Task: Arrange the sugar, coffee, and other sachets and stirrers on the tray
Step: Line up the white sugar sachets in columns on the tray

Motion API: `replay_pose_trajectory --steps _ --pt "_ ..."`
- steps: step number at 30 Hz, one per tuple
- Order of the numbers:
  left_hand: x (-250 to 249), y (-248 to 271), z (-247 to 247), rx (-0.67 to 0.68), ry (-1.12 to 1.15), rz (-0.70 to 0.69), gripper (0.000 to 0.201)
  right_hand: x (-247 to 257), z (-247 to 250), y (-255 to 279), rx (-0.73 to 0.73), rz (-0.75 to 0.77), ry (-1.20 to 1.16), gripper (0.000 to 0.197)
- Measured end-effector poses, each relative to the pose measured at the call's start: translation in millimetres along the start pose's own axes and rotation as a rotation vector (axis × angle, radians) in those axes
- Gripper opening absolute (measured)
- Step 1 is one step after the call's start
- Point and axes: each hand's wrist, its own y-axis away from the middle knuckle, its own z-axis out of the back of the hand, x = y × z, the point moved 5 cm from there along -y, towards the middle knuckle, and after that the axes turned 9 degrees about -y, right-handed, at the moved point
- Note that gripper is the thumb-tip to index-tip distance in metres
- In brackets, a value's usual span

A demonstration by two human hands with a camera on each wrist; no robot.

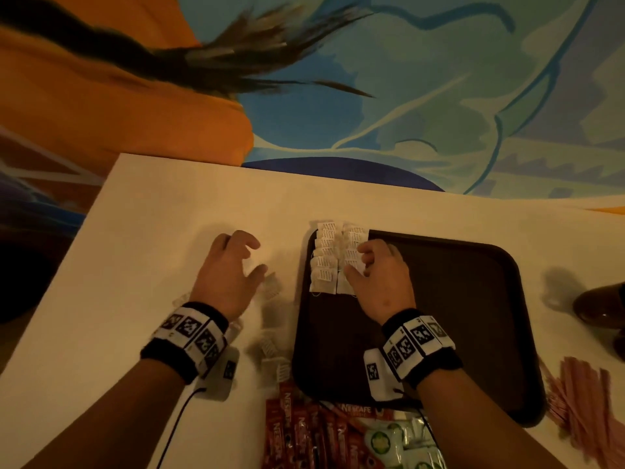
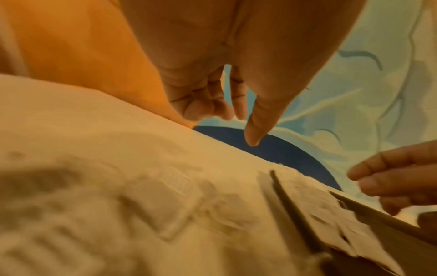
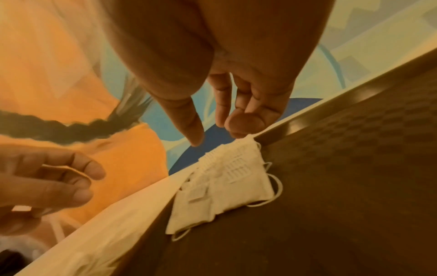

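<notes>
A dark brown tray (image 1: 456, 299) lies on the white table (image 1: 152, 214). Two columns of white tea bags (image 1: 326, 262) overlap at its far left corner. My right hand (image 1: 356, 262) hovers over the right column with fingers loosely curled, gripping nothing. In the right wrist view the right hand (image 3: 217, 134) hangs just above the tea bags (image 3: 227, 186), thumb pointing down. My left hand (image 1: 257, 257) is spread above the table left of the tray and holds nothing. Loose tea bags (image 1: 272, 286) lie beside and below it; one tea bag (image 2: 175, 201) shows blurred in the left wrist view.
Red coffee sticks (image 1: 294, 431) and green-and-white sachets (image 1: 399, 441) are piled at the near edge. Pink sticks (image 1: 581, 394) lie right of the tray, and a dark brown object (image 1: 602, 306) sits at the right edge. Most of the tray floor is bare.
</notes>
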Motion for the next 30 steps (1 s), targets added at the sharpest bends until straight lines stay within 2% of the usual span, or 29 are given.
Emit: replay_pose_trajectory --steps 6,11,14,20,30 --pt "66.9 10.6 21.3 0.112 -0.151 0.034 0.024 41.6 -61.2 13.3 0.244 0.112 0.048 0.025" --pt "77.3 11.6 -3.6 0.245 -0.191 0.031 0.034 60.8 -106.2 23.9 0.391 0.138 0.253 0.032" --pt "70.5 4.9 -11.0 0.257 -0.198 0.018 0.034 64.4 -118.8 25.7 0.443 0.143 0.372 0.035" --pt "67.3 0.9 -16.7 0.288 -0.238 0.013 0.024 63.6 -129.0 26.8 0.449 0.192 0.497 0.041" --pt "74.6 6.7 -11.6 0.270 -0.197 0.009 0.007 58.1 -134.3 23.8 0.365 0.229 0.389 0.008"
